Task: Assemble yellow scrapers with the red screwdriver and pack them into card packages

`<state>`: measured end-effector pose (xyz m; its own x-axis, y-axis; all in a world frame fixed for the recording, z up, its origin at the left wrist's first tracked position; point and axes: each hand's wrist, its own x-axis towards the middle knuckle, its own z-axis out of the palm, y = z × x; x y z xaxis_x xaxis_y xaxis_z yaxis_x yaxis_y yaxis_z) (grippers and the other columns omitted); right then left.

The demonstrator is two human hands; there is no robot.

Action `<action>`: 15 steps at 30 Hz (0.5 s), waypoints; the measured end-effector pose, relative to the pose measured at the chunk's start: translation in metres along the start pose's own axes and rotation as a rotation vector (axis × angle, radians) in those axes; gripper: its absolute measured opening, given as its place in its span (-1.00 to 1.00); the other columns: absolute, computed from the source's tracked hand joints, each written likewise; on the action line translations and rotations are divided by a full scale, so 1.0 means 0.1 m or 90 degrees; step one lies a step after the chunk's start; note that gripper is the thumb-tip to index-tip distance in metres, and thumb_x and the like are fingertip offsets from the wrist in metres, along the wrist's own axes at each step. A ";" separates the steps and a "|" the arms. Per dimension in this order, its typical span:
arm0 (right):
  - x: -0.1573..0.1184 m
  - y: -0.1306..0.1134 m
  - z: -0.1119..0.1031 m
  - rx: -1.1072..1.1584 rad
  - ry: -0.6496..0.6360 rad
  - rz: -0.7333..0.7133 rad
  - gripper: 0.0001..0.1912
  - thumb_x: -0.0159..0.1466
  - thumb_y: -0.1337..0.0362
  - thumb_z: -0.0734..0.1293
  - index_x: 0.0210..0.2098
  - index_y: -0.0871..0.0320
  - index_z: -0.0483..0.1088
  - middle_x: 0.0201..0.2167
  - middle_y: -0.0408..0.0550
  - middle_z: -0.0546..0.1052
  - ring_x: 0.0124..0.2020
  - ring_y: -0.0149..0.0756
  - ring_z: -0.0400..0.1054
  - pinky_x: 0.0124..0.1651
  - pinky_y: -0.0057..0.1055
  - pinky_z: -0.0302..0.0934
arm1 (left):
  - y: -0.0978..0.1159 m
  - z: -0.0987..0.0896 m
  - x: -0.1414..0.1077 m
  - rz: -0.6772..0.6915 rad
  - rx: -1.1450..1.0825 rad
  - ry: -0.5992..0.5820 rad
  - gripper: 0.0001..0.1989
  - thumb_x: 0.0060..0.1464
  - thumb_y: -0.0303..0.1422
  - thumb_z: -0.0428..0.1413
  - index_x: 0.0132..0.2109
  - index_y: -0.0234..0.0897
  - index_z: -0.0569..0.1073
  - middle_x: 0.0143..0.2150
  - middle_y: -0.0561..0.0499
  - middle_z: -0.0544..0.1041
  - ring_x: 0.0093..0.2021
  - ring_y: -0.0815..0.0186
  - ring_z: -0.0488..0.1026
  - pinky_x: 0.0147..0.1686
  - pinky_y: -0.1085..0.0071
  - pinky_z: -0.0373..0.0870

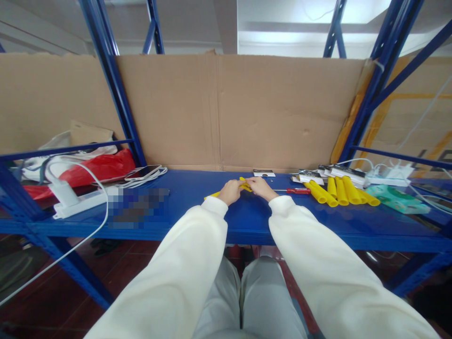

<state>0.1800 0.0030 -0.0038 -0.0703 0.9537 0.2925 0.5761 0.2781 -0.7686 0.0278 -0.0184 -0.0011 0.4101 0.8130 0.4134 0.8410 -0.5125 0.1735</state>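
Observation:
My left hand [230,191] is closed around a yellow piece [246,185], part of which sticks out to the left below the wrist. Close beside it, my right hand [260,187] pinches the same yellow piece from the right. The fingers nearly meet over the blue shelf top [197,216], and they hide most of the piece's shape. Just right of my right hand lies a screwdriver with a red handle [298,191]. Several yellow tubes [341,190] lie side by side farther right. A small white card [263,173] is behind my hands.
Cardboard [275,113] stands along the back between blue posts. At left are a white power strip [81,202], a cable, a red bag [102,167] and a phone [143,172]. White boxes [310,177] and a green packet [397,198] lie at right.

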 end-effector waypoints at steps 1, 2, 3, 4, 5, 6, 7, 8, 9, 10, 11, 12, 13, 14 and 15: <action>-0.01 -0.01 -0.01 0.036 -0.004 0.027 -0.72 0.35 0.31 0.24 -0.16 0.19 0.60 -0.53 -0.07 0.58 -0.58 -0.35 0.40 -0.53 -0.50 0.23 | 0.00 0.00 0.00 -0.003 0.001 0.003 -0.62 0.24 -0.50 0.09 0.16 -0.22 0.53 0.09 -0.13 0.60 0.12 0.16 0.53 0.15 0.33 0.37; -0.02 -0.03 -0.02 0.075 -0.010 0.049 -0.72 0.36 0.31 0.24 -0.11 0.19 0.58 -0.58 -0.11 0.54 -0.65 -0.41 0.32 -0.60 -0.53 0.16 | -0.01 0.01 0.01 -0.006 0.002 0.007 -0.63 0.24 -0.50 0.10 0.15 -0.22 0.54 0.09 -0.13 0.60 0.11 0.16 0.53 0.15 0.34 0.38; -0.03 -0.04 -0.03 0.111 -0.015 0.068 -0.73 0.36 0.33 0.24 -0.08 0.20 0.56 -0.62 -0.14 0.50 -0.70 -0.45 0.25 -0.65 -0.55 0.10 | -0.01 0.01 0.01 -0.007 0.003 0.011 -0.64 0.24 -0.49 0.10 0.14 -0.23 0.55 0.09 -0.14 0.60 0.11 0.17 0.53 0.14 0.34 0.38; -0.05 -0.06 -0.05 0.143 -0.019 0.083 -0.74 0.35 0.35 0.24 -0.07 0.20 0.55 -0.65 -0.17 0.47 -0.72 -0.48 0.21 -0.67 -0.57 0.06 | -0.02 0.02 0.01 -0.009 0.004 0.015 -0.65 0.24 -0.49 0.10 0.14 -0.24 0.56 0.08 -0.14 0.60 0.10 0.17 0.53 0.14 0.35 0.38; -0.07 -0.08 -0.07 0.169 -0.024 0.099 -0.76 0.35 0.37 0.25 -0.09 0.21 0.54 -0.66 -0.19 0.44 -0.73 -0.50 0.20 -0.68 -0.59 0.05 | -0.02 0.02 0.02 -0.009 0.004 0.019 -0.65 0.24 -0.49 0.10 0.13 -0.24 0.56 0.08 -0.14 0.60 0.10 0.18 0.54 0.14 0.36 0.38; -0.08 -0.11 -0.09 0.190 -0.027 0.116 -0.78 0.35 0.38 0.26 -0.11 0.21 0.53 -0.68 -0.21 0.43 -0.73 -0.51 0.20 -0.67 -0.60 0.05 | -0.03 0.03 0.02 -0.008 0.003 0.023 -0.65 0.23 -0.50 0.11 0.13 -0.24 0.56 0.07 -0.14 0.61 0.09 0.19 0.54 0.13 0.37 0.39; -0.10 -0.13 -0.12 0.205 -0.028 0.135 -0.81 0.35 0.39 0.26 -0.14 0.22 0.51 -0.68 -0.21 0.42 -0.73 -0.51 0.22 -0.67 -0.61 0.05 | -0.03 0.03 0.02 -0.007 0.003 0.028 -0.65 0.23 -0.50 0.11 0.12 -0.24 0.57 0.07 -0.14 0.61 0.09 0.19 0.54 0.13 0.38 0.39; -0.12 -0.15 -0.14 0.219 -0.029 0.152 -0.84 0.35 0.40 0.27 -0.16 0.21 0.50 -0.68 -0.22 0.42 -0.72 -0.51 0.24 -0.66 -0.61 0.07 | -0.04 0.03 0.02 -0.004 0.002 0.032 -0.65 0.22 -0.51 0.11 0.12 -0.24 0.57 0.06 -0.13 0.61 0.09 0.20 0.54 0.13 0.39 0.39; -0.13 -0.17 -0.16 0.231 -0.032 0.165 -0.85 0.35 0.41 0.27 -0.18 0.21 0.49 -0.68 -0.22 0.43 -0.72 -0.50 0.26 -0.64 -0.60 0.09 | -0.04 0.03 0.02 -0.001 0.001 0.035 -0.65 0.22 -0.51 0.11 0.12 -0.25 0.57 0.06 -0.13 0.61 0.09 0.20 0.54 0.13 0.39 0.39; -0.14 -0.19 -0.17 0.239 -0.034 0.176 -0.86 0.35 0.42 0.26 -0.21 0.20 0.47 -0.69 -0.22 0.43 -0.71 -0.49 0.28 -0.63 -0.60 0.10 | -0.04 0.03 0.02 0.003 -0.001 0.037 -0.65 0.22 -0.52 0.11 0.12 -0.26 0.57 0.07 -0.13 0.61 0.09 0.20 0.54 0.13 0.38 0.39; -0.15 -0.20 -0.19 0.246 -0.035 0.184 -0.87 0.35 0.43 0.26 -0.23 0.20 0.45 -0.69 -0.21 0.43 -0.71 -0.48 0.29 -0.63 -0.59 0.12 | -0.05 0.04 0.02 0.006 -0.002 0.039 -0.65 0.22 -0.52 0.11 0.12 -0.27 0.57 0.07 -0.14 0.60 0.09 0.19 0.54 0.13 0.38 0.39; -0.16 -0.21 -0.20 0.250 -0.036 0.190 -0.87 0.35 0.44 0.25 -0.25 0.19 0.43 -0.69 -0.21 0.43 -0.70 -0.47 0.30 -0.62 -0.59 0.13 | -0.05 0.04 0.02 0.010 -0.003 0.040 -0.64 0.21 -0.53 0.11 0.12 -0.28 0.57 0.07 -0.15 0.60 0.09 0.19 0.54 0.13 0.38 0.39; -0.16 -0.21 -0.20 0.254 -0.038 0.194 -0.87 0.35 0.44 0.25 -0.27 0.18 0.41 -0.69 -0.21 0.44 -0.70 -0.47 0.31 -0.62 -0.59 0.13 | -0.05 0.04 0.03 0.013 -0.004 0.041 -0.64 0.21 -0.53 0.11 0.12 -0.29 0.57 0.06 -0.15 0.60 0.08 0.19 0.54 0.13 0.37 0.39; -0.16 -0.21 -0.21 0.258 -0.040 0.198 -0.88 0.35 0.44 0.25 -0.29 0.18 0.40 -0.69 -0.21 0.44 -0.70 -0.47 0.31 -0.62 -0.58 0.14 | -0.06 0.04 0.03 0.016 -0.006 0.043 -0.65 0.21 -0.53 0.12 0.11 -0.29 0.57 0.06 -0.15 0.61 0.08 0.19 0.54 0.13 0.37 0.40; -0.15 -0.21 -0.21 0.263 -0.042 0.202 -0.88 0.35 0.44 0.25 -0.30 0.17 0.38 -0.68 -0.20 0.45 -0.70 -0.46 0.32 -0.61 -0.58 0.14 | -0.06 0.05 0.03 0.018 -0.008 0.046 -0.65 0.20 -0.53 0.12 0.11 -0.28 0.57 0.05 -0.14 0.61 0.07 0.19 0.55 0.12 0.36 0.40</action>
<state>0.1862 -0.0197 0.0199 -0.0030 0.9999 -0.0166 0.2093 -0.0156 -0.9777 0.0255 -0.0116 -0.0053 0.4064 0.7767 0.4813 0.8253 -0.5381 0.1714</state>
